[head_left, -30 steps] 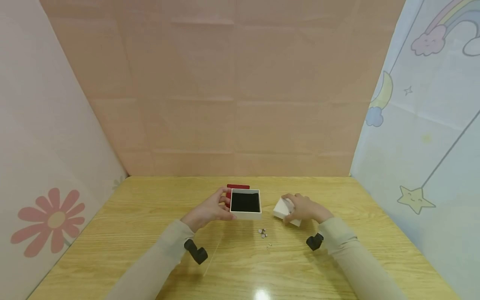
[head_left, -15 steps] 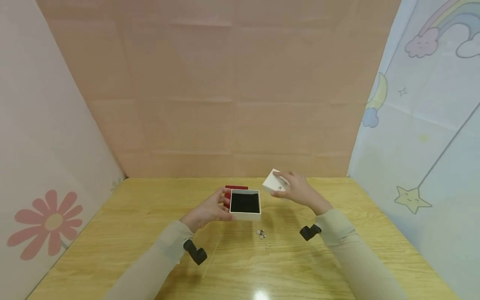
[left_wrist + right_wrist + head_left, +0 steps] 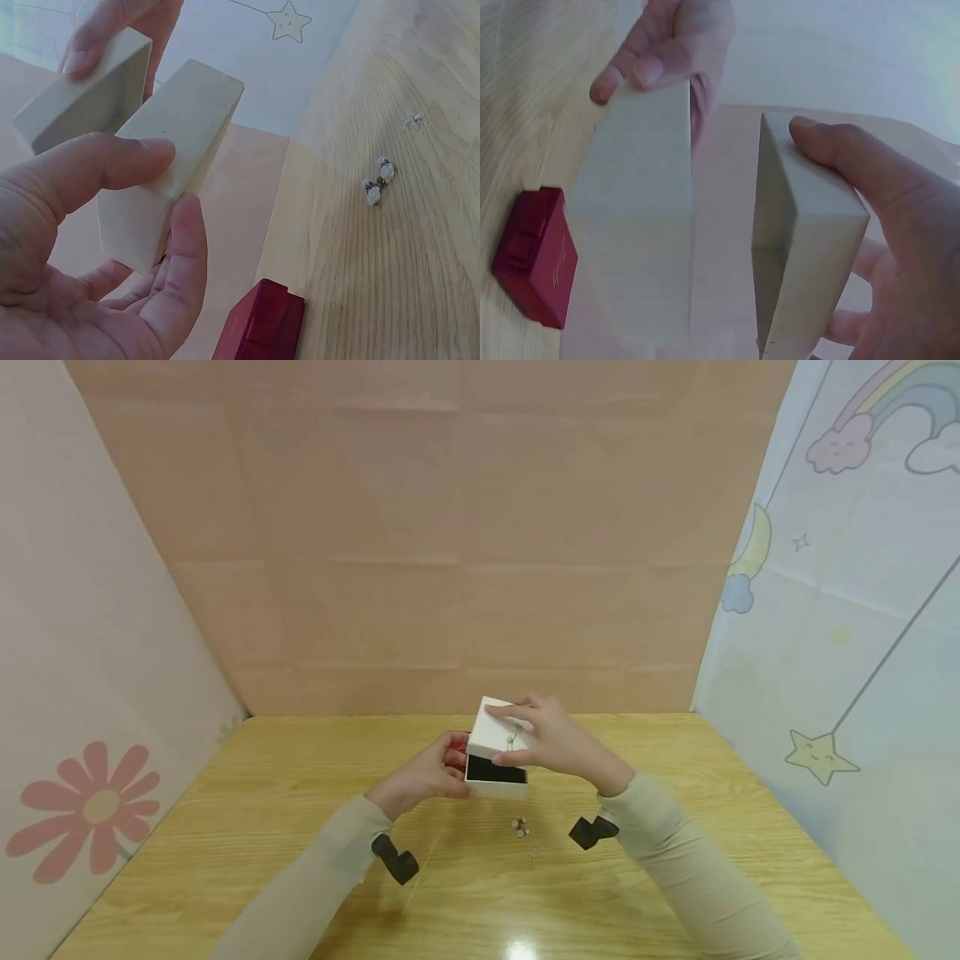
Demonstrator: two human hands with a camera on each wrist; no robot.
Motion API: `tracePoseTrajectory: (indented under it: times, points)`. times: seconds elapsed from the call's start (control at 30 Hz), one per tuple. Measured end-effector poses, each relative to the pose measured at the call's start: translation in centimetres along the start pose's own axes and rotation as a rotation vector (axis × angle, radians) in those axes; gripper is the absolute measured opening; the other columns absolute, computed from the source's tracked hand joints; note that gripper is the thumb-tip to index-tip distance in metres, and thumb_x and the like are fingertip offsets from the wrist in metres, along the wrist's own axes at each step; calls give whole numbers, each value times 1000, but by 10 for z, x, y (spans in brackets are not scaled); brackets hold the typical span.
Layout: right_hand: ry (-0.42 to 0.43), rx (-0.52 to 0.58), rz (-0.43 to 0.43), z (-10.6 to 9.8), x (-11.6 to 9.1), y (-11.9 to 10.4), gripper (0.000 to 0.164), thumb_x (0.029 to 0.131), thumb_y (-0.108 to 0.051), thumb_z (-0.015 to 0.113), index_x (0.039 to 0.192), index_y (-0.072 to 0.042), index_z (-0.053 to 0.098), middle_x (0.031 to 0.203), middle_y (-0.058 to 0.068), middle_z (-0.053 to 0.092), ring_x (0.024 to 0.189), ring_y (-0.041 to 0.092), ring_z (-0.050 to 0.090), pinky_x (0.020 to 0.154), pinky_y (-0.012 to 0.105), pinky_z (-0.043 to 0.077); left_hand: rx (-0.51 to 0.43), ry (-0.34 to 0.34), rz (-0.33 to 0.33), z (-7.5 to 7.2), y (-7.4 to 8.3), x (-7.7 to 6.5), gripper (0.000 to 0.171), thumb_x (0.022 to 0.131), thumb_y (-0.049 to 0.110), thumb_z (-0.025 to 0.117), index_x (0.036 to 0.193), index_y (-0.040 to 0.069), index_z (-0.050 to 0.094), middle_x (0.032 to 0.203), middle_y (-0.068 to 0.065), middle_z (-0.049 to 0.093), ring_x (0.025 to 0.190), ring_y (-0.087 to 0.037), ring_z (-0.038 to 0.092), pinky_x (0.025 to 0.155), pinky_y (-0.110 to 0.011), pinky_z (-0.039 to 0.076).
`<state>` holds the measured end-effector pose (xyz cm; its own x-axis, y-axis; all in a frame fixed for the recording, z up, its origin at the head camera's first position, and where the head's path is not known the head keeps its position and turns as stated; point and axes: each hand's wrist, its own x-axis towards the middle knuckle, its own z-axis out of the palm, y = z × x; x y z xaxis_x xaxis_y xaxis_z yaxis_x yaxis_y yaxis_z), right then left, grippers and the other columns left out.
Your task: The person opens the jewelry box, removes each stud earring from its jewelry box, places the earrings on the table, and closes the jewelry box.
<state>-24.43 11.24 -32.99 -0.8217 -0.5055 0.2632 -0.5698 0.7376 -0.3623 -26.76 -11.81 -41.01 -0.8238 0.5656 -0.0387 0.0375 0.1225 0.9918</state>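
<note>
My left hand (image 3: 423,779) grips a white square box base (image 3: 497,790) with a black lining, held above the table. My right hand (image 3: 561,742) holds the matching white lid (image 3: 489,727) by its sides, tilted over the base; a thin floral print shows on its top. In the right wrist view a gap separates the lid (image 3: 821,187) from the base (image 3: 634,165), and the lid's hollow side faces the base. The left wrist view shows my thumb and fingers on opposite faces of the base (image 3: 180,112).
A red box (image 3: 536,259) sits on the wooden table behind the left hand. Several small whitish trinkets with dark metal parts (image 3: 379,180) lie in front of the white box, with a tinier piece (image 3: 413,120) nearby. Printed cloth walls enclose the table.
My right hand has lifted the lid off the table at the right and carried it left over the base. The left hand and base have hardly moved.
</note>
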Motion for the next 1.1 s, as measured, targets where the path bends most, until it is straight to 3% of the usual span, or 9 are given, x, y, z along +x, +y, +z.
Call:
tracePoseTrajectory:
  times: [0.2,0.63,0.9,1.1]
  points:
    - [-41,-1,-66,8,-1,-6,68,74,-45,81,135,-26,58,127,9,52,108,29,43,80,37,38,-21,-28,7,1,3,0,89,75,-6,75,146,9,23,133,-20,50,106,-26,59,85,-37,54]
    - [-109,-11,-94,13,-2,0,67,73,-42,83,134,-26,59,129,8,51,109,28,44,85,41,40,-25,-5,2,2,5,-2,87,76,-8,74,146,8,25,126,-21,48,101,-26,57,84,-36,54]
    - [-151,44,-108,16,-3,3,68,74,-40,83,135,-25,58,130,9,50,110,26,46,85,38,43,19,-26,6,3,4,-5,87,76,-6,75,145,8,25,125,-19,50,101,-25,58,85,-35,54]
    - [-162,67,-126,16,-2,5,69,73,-39,83,135,-22,58,127,11,51,107,26,47,85,39,44,-2,-54,30,1,5,-6,87,76,-7,74,146,6,24,124,-18,50,101,-26,58,84,-35,54]
